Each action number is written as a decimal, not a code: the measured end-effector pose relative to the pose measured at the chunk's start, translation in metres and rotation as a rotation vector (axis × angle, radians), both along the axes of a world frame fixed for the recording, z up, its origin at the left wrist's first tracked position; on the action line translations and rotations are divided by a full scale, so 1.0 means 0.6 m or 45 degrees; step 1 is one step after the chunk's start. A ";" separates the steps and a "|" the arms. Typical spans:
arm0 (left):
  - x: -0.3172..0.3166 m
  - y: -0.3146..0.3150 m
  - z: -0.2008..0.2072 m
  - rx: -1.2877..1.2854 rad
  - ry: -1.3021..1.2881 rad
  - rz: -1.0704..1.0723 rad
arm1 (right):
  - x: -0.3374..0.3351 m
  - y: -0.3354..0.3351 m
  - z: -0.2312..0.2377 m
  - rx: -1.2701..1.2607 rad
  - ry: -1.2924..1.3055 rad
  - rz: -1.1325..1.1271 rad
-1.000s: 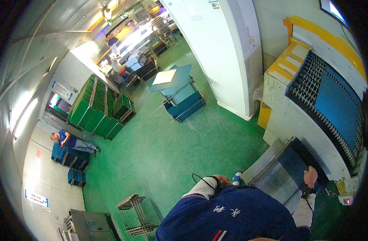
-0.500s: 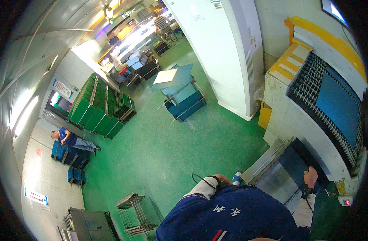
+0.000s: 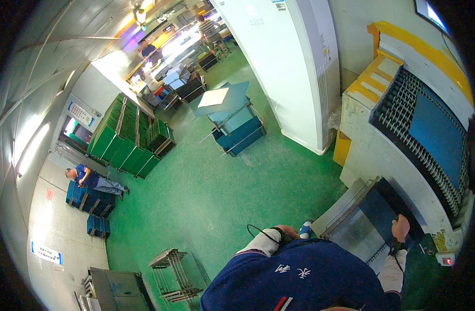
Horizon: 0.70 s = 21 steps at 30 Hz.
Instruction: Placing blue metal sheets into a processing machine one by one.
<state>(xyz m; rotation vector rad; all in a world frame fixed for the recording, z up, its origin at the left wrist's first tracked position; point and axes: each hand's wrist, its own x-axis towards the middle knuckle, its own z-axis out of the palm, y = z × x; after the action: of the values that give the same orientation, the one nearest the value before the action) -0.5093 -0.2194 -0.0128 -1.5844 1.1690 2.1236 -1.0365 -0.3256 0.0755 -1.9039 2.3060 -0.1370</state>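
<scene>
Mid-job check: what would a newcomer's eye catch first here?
The tall white cabinet looms at upper centre, above a bright green floor. Next comes the blue panel on the black roller conveyor at far right. Below that, the right hand is at a dark blue sheet.

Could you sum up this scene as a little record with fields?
Left hand: partly hidden by the body; hold unclear
Right hand: curled at a dark panel; grip unclear
Right side: rollers bearing a blue sheet
Far left: co-worker beside blue stacks
Floor: green
</scene>
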 end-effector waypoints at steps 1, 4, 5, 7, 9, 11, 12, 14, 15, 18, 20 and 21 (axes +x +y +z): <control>-0.004 -0.002 0.005 -0.025 -0.026 -0.010 | -0.002 0.001 -0.003 -0.014 0.003 0.005; -0.020 -0.011 0.040 -0.232 -0.175 -0.115 | -0.021 0.003 -0.023 -0.014 0.010 0.003; -0.025 -0.016 0.045 -0.325 -0.235 -0.164 | -0.030 0.004 -0.030 -0.007 0.012 -0.002; -0.005 -0.002 -0.009 -0.384 -0.312 -0.098 | -0.013 -0.002 -0.025 -0.030 -0.014 0.036; 0.008 -0.005 -0.066 -0.441 -0.358 -0.047 | -0.013 0.000 -0.022 -0.030 -0.016 0.026; 0.015 -0.009 -0.103 -0.491 -0.385 0.025 | -0.019 -0.001 -0.027 -0.009 0.001 0.009; 0.013 -0.007 -0.103 -0.475 -0.380 0.070 | -0.017 -0.001 -0.024 -0.028 0.007 0.008; 0.010 -0.002 -0.103 -0.442 -0.371 0.161 | -0.010 0.001 -0.019 -0.066 0.018 0.009; 0.011 -0.002 -0.104 -0.414 -0.364 0.151 | -0.009 0.001 -0.016 -0.054 0.019 -0.001; 0.015 -0.005 -0.108 -0.352 -0.335 0.146 | -0.009 0.000 -0.015 -0.059 0.021 -0.009; 0.017 -0.006 -0.112 -0.345 -0.307 0.175 | -0.012 0.002 -0.022 -0.116 0.022 0.009; 0.012 -0.007 -0.107 -0.352 -0.310 0.209 | -0.012 0.003 -0.020 -0.093 0.026 -0.003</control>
<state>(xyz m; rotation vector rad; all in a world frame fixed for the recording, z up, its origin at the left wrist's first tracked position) -0.5023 -0.2237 -0.0773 -2.0585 1.3316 1.8518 -1.0439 -0.3239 0.0635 -1.9451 2.3476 -0.2060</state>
